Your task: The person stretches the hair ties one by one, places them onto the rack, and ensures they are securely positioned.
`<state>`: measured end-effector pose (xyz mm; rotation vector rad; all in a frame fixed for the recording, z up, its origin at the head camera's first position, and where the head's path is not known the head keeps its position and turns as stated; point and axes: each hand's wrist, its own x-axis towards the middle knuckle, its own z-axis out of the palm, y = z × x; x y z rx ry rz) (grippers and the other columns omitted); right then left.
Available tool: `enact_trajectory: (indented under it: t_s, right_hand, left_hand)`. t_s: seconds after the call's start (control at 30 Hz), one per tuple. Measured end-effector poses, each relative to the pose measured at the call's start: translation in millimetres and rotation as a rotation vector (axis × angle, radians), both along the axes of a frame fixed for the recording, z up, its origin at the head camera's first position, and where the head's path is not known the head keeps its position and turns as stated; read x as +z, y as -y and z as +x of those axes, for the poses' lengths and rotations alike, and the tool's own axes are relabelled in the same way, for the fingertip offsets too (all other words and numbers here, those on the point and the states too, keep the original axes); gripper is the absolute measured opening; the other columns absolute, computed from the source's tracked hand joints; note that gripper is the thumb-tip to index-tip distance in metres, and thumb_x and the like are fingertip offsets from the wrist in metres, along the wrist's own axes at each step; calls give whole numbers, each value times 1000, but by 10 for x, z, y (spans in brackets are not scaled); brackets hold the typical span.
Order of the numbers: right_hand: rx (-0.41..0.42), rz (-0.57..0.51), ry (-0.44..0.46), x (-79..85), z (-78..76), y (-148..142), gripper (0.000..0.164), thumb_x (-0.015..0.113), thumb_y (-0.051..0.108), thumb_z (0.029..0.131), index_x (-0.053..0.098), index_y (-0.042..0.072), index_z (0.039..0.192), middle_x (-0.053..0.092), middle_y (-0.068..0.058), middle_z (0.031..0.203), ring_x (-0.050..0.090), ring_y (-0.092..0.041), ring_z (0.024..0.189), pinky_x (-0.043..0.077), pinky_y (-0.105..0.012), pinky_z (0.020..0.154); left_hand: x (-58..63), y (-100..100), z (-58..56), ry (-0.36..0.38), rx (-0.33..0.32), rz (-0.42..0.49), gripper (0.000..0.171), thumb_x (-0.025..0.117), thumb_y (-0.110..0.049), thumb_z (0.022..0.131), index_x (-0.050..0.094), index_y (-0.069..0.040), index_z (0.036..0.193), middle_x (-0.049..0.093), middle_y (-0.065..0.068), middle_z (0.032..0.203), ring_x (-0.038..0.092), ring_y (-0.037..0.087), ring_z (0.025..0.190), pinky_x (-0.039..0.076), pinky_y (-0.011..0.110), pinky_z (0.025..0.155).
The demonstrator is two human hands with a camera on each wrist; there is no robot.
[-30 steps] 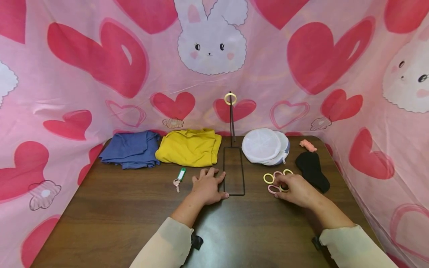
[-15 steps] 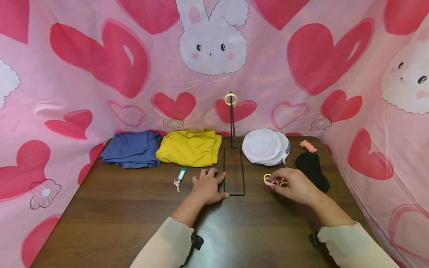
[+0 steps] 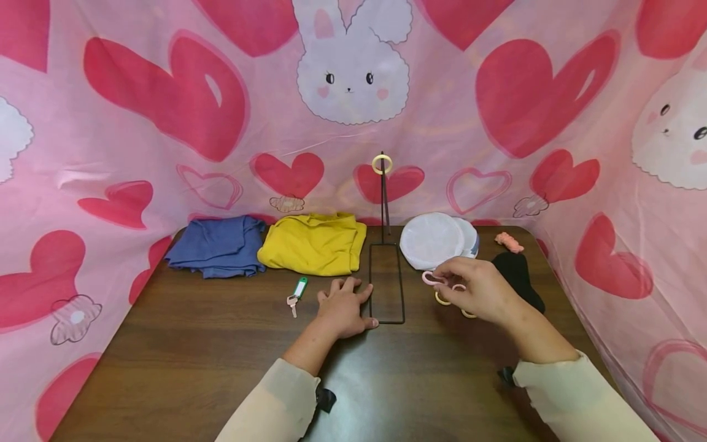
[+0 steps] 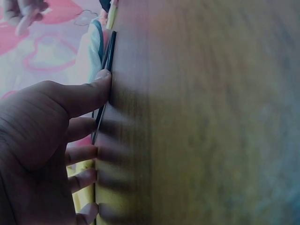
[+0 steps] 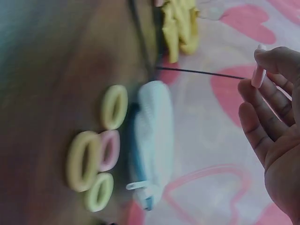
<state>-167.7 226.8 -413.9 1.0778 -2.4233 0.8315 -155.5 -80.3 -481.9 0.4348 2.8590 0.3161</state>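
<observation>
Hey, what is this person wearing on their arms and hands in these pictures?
Both arms wear long, pale cream sleeves that end at the wrists. A small black strap or mount shows at the left cuff and another at the right cuff. The left hand and right hand are bare: no gloves, and no rings or watch can be seen.

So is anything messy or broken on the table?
Nothing looks broken or spilled. The blue cloth and yellow cloth lie folded at the back, and the loose hair rings sit in a small cluster. The right hand pinches a pink ring; the left hand rests beside the wire stand.
</observation>
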Motion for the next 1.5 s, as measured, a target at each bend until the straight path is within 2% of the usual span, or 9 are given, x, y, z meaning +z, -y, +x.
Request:
enact_trajectory:
  t_s: [0.23, 0.4, 0.57, 0.73, 0.9, 1.2, 1.37, 1.5]
  right_hand:
    - [39, -72, -103, 327, -24, 181, 28, 88, 2, 75, 77, 15, 98, 74, 7, 92, 67, -11, 77, 54, -25, 71]
    - [42, -94, -155, 556, 1, 287, 27, 85, 6, 76, 77, 13, 101, 74, 6, 95, 67, -14, 80, 49, -28, 75]
    - [30, -106, -203, 768, 50, 379, 24, 83, 11, 78, 78, 13, 101, 74, 7, 93, 66, -13, 81, 43, -28, 71]
    - [77, -129, -240, 984, 78, 489, 25, 83, 11, 80, 77, 11, 105, 75, 4, 97, 66, -12, 85, 47, -19, 80]
    - [154, -165, -261, 1169, 111, 589, 28, 84, 7, 81, 77, 8, 108, 75, 1, 103, 66, -13, 87, 51, -19, 84]
    - [205, -181, -306, 1316, 140, 717, 27, 84, 7, 81, 78, 5, 107, 76, -1, 102, 68, -15, 87, 51, -19, 86]
    - [197, -152, -329, 1305, 96, 751, 23, 82, 12, 85, 78, 6, 106, 76, 0, 101, 68, -13, 88, 53, -21, 85]
    - [186, -153, -349, 1278, 48, 768, 24, 84, 10, 83, 78, 6, 106, 76, 0, 100, 68, -14, 86, 53, -23, 83]
  left_hand:
    - [5, 12, 10, 3, -1, -6, 84, 72, -66, 88, 43, -33, 159, 37, 2, 162, 31, 35, 142, 32, 64, 99]
    - [14, 9, 9, 3, -3, -4, 84, 72, -66, 88, 43, -33, 159, 37, 2, 161, 31, 35, 142, 32, 64, 99]
    - [15, 7, 6, 7, -6, -5, 84, 72, -66, 88, 43, -33, 159, 37, 2, 161, 31, 35, 142, 32, 63, 99]
    - [27, 6, 1, 11, 0, -10, 84, 72, -66, 87, 43, -33, 159, 37, 3, 161, 31, 35, 142, 32, 64, 99]
    - [17, -5, -5, 12, -2, -11, 85, 72, -66, 87, 43, -34, 159, 37, 3, 161, 31, 35, 142, 32, 64, 100]
    - [27, -5, 1, 6, -2, -9, 84, 73, -66, 87, 44, -33, 159, 38, 3, 160, 31, 36, 141, 32, 64, 99]
    - [21, -1, 0, 5, -5, -12, 84, 72, -66, 87, 44, -33, 159, 38, 3, 160, 31, 36, 141, 32, 64, 99]
    - [10, -2, 0, -2, -6, -13, 84, 72, -67, 87, 44, -34, 159, 38, 3, 159, 32, 35, 141, 33, 64, 99]
